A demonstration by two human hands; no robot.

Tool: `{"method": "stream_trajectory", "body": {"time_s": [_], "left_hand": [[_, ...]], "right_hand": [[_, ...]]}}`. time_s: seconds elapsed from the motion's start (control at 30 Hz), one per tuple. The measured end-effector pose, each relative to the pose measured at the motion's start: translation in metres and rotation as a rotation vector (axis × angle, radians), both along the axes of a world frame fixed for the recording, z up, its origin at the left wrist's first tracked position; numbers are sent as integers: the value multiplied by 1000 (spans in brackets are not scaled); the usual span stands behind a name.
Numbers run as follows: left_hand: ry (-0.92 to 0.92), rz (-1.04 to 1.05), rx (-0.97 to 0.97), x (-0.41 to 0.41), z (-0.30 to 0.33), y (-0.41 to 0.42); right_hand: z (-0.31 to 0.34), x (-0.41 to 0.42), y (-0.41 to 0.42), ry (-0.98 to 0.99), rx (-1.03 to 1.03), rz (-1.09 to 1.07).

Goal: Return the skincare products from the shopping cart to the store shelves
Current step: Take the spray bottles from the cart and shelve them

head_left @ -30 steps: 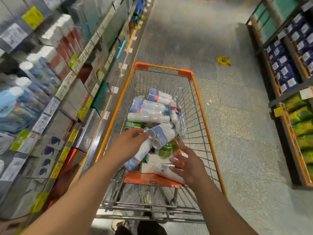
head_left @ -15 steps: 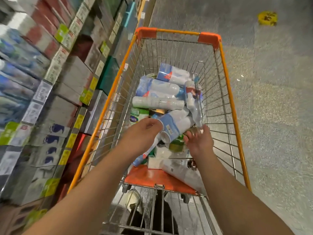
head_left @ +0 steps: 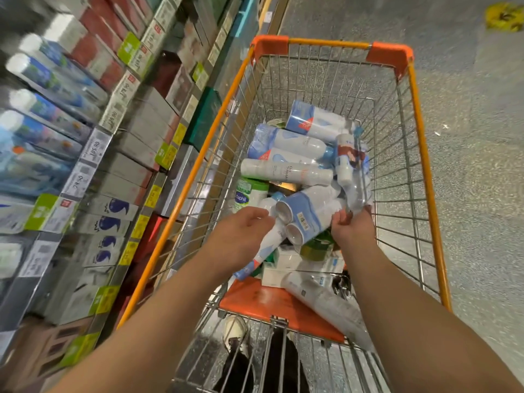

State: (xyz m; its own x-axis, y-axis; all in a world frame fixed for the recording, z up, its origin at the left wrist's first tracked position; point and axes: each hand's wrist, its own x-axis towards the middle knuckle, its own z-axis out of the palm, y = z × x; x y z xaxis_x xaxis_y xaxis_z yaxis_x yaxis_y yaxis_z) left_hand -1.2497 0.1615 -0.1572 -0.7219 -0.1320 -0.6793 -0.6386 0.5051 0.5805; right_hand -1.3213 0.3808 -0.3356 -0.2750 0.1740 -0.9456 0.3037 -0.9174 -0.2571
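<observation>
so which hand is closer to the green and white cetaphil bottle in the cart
Left. The left hand lies just below the Cetaphil bottle, nearly touching it. The right hand is farther off, across the blue twin-pack.

A wire shopping cart (head_left: pixel 425 177) with an orange rim fills the middle of the frame. Inside it lie white and blue spray cans (head_left: pixel 286 173), a twin pack of cans (head_left: pixel 309 215), a green and white bottle (head_left: pixel 249 194) and white boxes (head_left: pixel 286 268), all piled up. The cart stands on a gray speckled floor (head_left: pixel 476 137). Shelves (head_left: pixel 93 154) full of boxes run down the left side.
</observation>
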Motion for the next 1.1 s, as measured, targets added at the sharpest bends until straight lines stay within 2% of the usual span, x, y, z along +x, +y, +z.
{"method": "stream_trajectory", "body": {"time_s": [0.13,0.37,0.57,0.77,0.87,0.93,1.1], "left_hand": [[5,-8,-13,5,1,0],[12,-30,-21,15,13,3],[51,-40,-15,26,34,-1],[155,-37,-5,34,58,-7],[217,1,6,35,70,-8],[245,14,9,35,77,-8],[357,38,68,40,90,-9]], "right_hand": [[4,0,-4,-68,50,23],[45,4,-23,-6,434,127],[87,30,-49,-27,553,143],[136,74,-53,3,677,296],[160,93,-51,16,850,394],[176,102,-47,77,966,445],[219,106,-40,409,1160,543]]}}
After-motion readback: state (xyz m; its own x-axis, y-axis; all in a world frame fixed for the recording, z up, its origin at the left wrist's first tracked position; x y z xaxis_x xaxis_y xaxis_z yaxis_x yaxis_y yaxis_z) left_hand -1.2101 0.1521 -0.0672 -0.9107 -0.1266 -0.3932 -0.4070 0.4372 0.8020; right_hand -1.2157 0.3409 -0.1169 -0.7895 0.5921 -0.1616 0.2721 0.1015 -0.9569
